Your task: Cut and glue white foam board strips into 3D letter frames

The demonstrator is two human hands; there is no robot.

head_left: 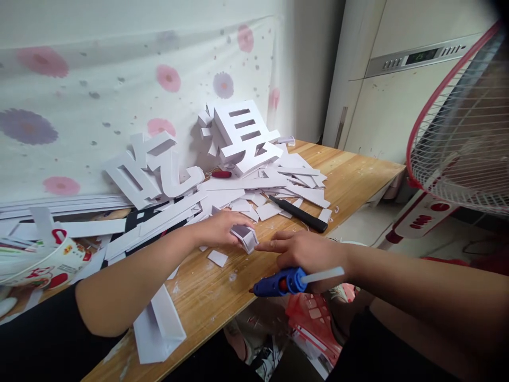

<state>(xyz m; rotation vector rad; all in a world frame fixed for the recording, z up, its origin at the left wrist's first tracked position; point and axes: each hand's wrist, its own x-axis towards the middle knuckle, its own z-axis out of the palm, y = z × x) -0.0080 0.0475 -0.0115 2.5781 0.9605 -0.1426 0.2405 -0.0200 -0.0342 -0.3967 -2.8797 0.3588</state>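
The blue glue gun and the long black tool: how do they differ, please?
The glue gun is in the right hand, while the black tool lies among white scraps. The glue gun has a pale stick protruding from its rear; the black tool is straight and slender. Both are hand tools.

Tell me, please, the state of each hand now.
Left hand: closed on a small folded white piece.
Right hand: holding a blue glue gun.

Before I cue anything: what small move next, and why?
Probably press the small white piece with the index finger of the right hand: the left hand holds the piece, that fingertip is at its edge, and the blue glue gun points elsewhere.
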